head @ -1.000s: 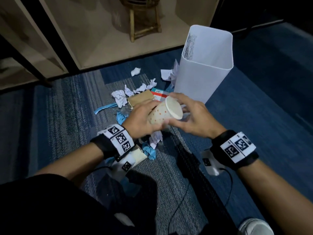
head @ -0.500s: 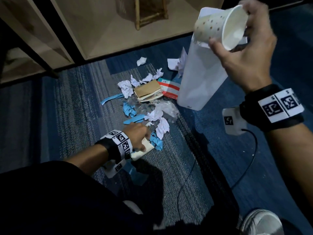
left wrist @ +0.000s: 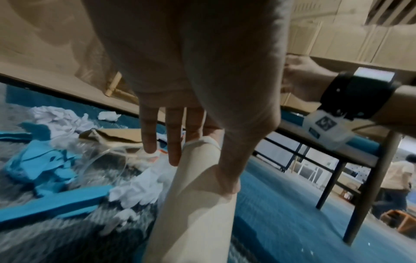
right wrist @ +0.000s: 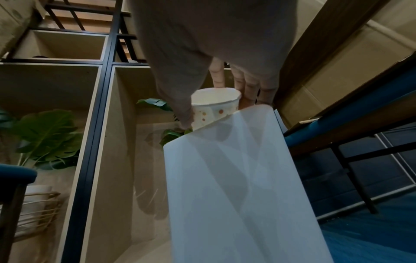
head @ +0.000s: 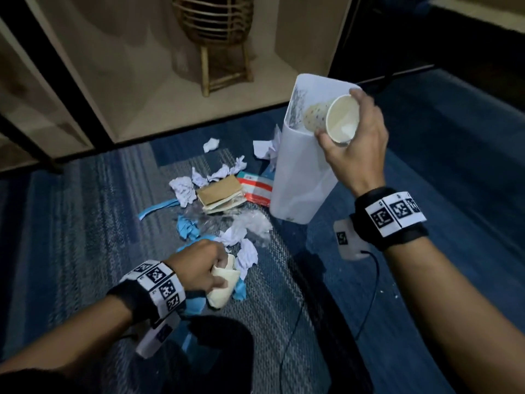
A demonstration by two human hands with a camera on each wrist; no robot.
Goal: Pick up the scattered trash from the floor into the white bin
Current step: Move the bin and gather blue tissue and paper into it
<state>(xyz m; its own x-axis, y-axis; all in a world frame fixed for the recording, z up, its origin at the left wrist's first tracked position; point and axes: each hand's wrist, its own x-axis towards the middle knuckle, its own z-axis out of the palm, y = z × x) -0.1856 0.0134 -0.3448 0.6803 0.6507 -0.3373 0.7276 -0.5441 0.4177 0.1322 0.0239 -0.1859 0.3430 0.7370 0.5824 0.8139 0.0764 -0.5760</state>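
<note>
On the left, the left hand [head: 199,265] is down at the near edge of the litter on the blue carpeted floor [head: 85,223], its fingers [left wrist: 173,142] and thumb closed around a cream paper cup [head: 223,285] that lies on its side; in the left wrist view the thumb presses one flank of the cup and the fingers reach over the other, so the hold is across the body, not the rim. Such a cup is likely very light and thin-walled and would crush under a hard squeeze, so a gentle wrap around its middle looks like the right hold. Just beyond that hand lie crumpled white paper balls [head: 247,255], torn blue paper strips [head: 186,231] and a clear plastic wrapper [head: 252,226]; these should be soft and nearly weightless, the film probably slippery, best gathered in a loose fistful. Farther back rest a flat brown cardboard piece [head: 220,189] and a red-and-white packet [head: 255,189], stiffer things that seem easiest pinched by an edge. To the right stands the white bin [head: 301,180], upright on the carpet. Farthest right, the right hand [head: 358,143] holds a dotted paper cup [head: 338,120] tipped over the bin's open mouth, fingers [right wrist: 249,87] curled around its wall near the rim, thumb opposite; it is not yet inside.
</note>
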